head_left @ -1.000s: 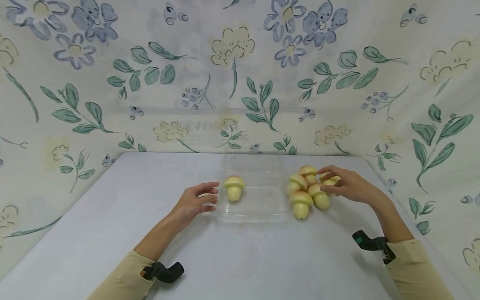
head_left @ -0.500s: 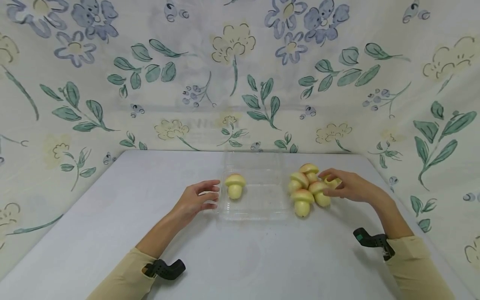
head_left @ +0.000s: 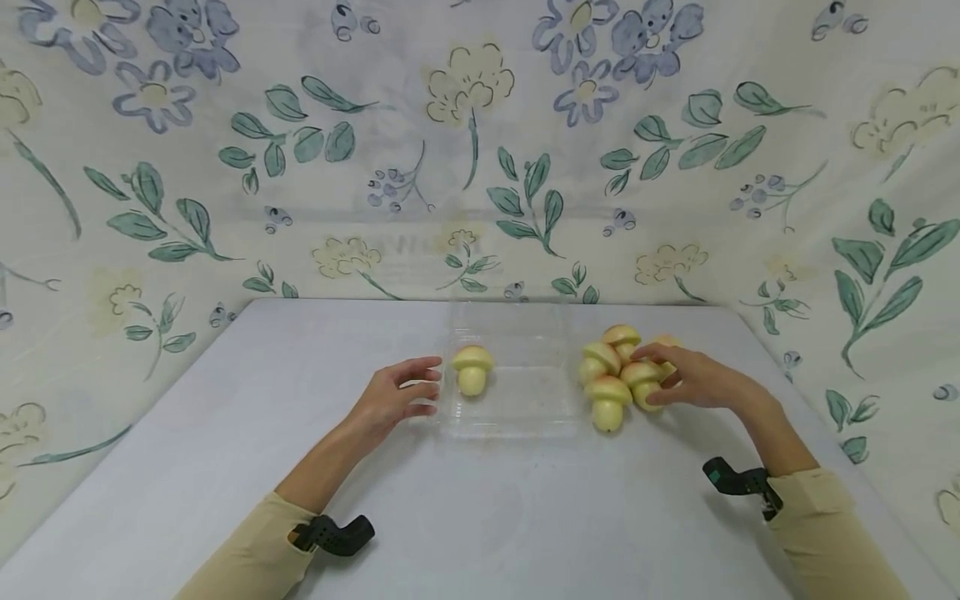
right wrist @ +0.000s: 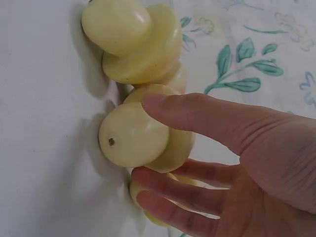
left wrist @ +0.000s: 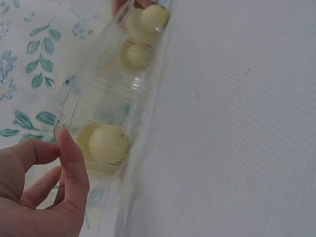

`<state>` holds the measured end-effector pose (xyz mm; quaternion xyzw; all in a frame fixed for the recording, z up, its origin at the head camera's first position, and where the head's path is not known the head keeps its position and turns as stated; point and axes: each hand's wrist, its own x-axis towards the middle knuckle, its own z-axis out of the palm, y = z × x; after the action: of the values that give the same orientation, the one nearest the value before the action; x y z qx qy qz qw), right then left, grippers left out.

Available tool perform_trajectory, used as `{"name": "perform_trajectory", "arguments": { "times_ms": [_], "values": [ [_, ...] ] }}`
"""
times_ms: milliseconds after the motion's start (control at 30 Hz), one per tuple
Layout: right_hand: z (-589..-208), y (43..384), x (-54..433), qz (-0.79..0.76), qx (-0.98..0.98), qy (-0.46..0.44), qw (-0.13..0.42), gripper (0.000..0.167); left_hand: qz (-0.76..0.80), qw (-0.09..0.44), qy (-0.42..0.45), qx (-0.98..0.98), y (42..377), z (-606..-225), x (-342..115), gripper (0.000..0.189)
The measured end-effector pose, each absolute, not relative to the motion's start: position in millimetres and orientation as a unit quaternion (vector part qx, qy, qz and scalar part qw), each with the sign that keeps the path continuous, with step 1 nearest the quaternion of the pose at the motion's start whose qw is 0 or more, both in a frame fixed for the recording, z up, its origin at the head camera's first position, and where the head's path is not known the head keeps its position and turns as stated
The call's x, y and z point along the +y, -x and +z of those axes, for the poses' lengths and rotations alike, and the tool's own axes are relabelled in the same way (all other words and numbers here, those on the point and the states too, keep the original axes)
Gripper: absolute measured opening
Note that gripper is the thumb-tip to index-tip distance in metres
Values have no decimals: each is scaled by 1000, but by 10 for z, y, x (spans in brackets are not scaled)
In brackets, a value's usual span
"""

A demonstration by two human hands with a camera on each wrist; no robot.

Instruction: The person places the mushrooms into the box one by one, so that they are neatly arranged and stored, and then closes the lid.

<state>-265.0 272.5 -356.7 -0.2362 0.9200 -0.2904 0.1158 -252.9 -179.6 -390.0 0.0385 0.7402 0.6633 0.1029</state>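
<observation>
A clear plastic container [head_left: 525, 425] stands on the white table with one pale yellow mushroom-shaped piece [head_left: 472, 379] inside, near its left wall. My left hand [head_left: 390, 396] is at that wall; in the left wrist view the thumb and a finger pinch the container's thin rim. Right of the container lies a group of several similar pieces, with pinkish caps. My right hand [head_left: 701, 379] reaches around one mushroom-shaped piece [right wrist: 133, 136] in this group. Its thumb is on one side and its fingers, spread and slightly bent, are on the other. A firm grip does not show.
Another mushroom-shaped piece [head_left: 607, 408] lies at the group's front, and one more [head_left: 600, 360] behind it. Part of the group is hidden by my right hand. The white table [head_left: 480, 517] ends at a flowered cloth [head_left: 465, 167] behind.
My right hand has moved slightly forward-left and its thumb and fingers have spread wider around the nearest piece. My left hand has kept its place at the container.
</observation>
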Motion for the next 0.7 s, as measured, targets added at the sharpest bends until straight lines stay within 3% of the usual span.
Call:
{"name": "perform_trajectory", "arguments": {
  "times_ms": [700],
  "values": [
    [-3712,2721,2669,-284,919,253,108,70,661,103,-35,742,2543,-3902,-1781,53]
  ]
}}
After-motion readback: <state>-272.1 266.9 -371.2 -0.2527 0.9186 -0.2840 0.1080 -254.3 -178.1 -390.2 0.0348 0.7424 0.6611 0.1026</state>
